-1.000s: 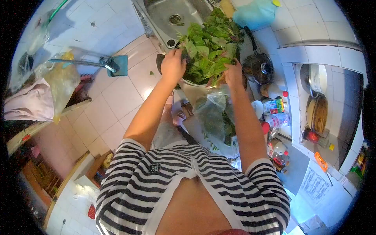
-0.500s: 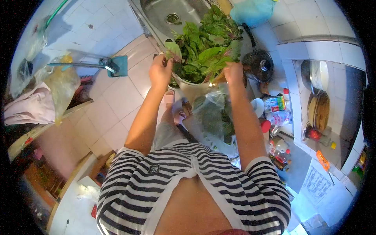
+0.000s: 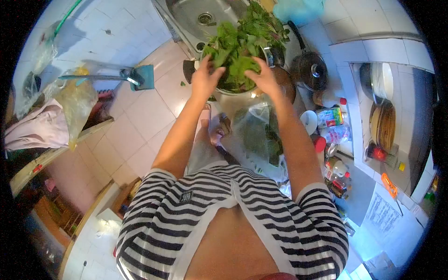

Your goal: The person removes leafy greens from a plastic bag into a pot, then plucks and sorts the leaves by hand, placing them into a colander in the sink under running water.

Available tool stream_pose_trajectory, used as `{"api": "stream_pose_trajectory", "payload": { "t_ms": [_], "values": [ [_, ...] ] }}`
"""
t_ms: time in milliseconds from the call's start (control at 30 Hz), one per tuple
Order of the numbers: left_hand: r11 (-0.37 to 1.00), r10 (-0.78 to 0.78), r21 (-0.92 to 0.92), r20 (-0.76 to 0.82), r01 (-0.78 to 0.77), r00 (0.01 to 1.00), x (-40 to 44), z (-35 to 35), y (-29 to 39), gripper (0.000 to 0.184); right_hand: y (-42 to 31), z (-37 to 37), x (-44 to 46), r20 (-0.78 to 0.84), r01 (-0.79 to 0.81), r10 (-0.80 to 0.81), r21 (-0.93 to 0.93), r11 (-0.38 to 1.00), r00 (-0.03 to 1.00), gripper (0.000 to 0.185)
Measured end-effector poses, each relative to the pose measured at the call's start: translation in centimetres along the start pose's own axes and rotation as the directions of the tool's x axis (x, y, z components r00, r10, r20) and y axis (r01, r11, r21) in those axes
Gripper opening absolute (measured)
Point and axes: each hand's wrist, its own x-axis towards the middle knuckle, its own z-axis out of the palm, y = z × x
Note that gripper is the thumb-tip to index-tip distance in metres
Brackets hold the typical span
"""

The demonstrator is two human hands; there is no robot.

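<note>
A heap of leafy greens [image 3: 233, 51] fills a round pot [image 3: 232, 94] and rises above its rim, close to the sink. My left hand [image 3: 204, 83] is at the left side of the heap, thumb apart from the fingers, fingertips touching the outer leaves. On the opposite side, my right hand [image 3: 266, 81] has its thumb and fingers spread against the leaves. Neither hand visibly grips a leaf. Below the pot, a clear plastic bag [image 3: 254, 133] has dark greens inside.
Behind the greens lies a metal sink [image 3: 191, 14]. To the right are a lidded black pan [image 3: 310, 70], a white bowl [image 3: 308, 122] and several bottles [image 3: 333, 135]. A blue dustpan [image 3: 142, 77] lies on the tiled floor at left.
Both hands have moved inward from the outer edges of the heap, and their fingers have spread. The leaves sit more gathered within the pot, showing more of its right rim.
</note>
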Motion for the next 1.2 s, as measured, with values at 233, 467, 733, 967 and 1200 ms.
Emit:
{"api": "stream_pose_trajectory", "payload": {
  "t_ms": [233, 467, 733, 967, 1200],
  "values": [
    [0.919, 0.395, -0.007, -0.037, -0.395, 0.918, -1.4, -1.5, 6.6, 0.025, -2.1, -7.8, -6.2, -0.034, 0.344, -0.362, -0.237, 0.908, 0.932, 0.024],
    [0.796, 0.262, -0.002, 0.903, -0.606, 0.341, -16.3, 6.6, 4.7, 0.033, 10.1, -2.4, -21.5, 0.312, -0.154, 0.259, -0.324, 0.933, 0.914, 0.034],
    [0.644, 0.21, 0.192, 0.886, -0.74, 0.413, -14.2, 3.6, 3.7, 0.033, 9.4, -2.9, -24.2, 0.181, -0.081, 0.228, -0.587, 0.806, 0.957, 0.081],
    [0.983, -0.177, 0.13, 0.849, 0.128, 0.498, -13.2, 5.9, 6.1, 0.038, 9.7, 2.0, -23.3, 0.199, 0.046, 0.16, -0.751, 0.658, 0.967, 0.062],
    [0.981, 0.126, -0.193, 0.71, 0.019, 0.692, -15.9, 5.7, 4.6, 0.048, 8.1, -3.0, -24.0, 0.231, 0.197, -0.096, -0.469, 0.861, 0.968, 0.052]
  ]
}}
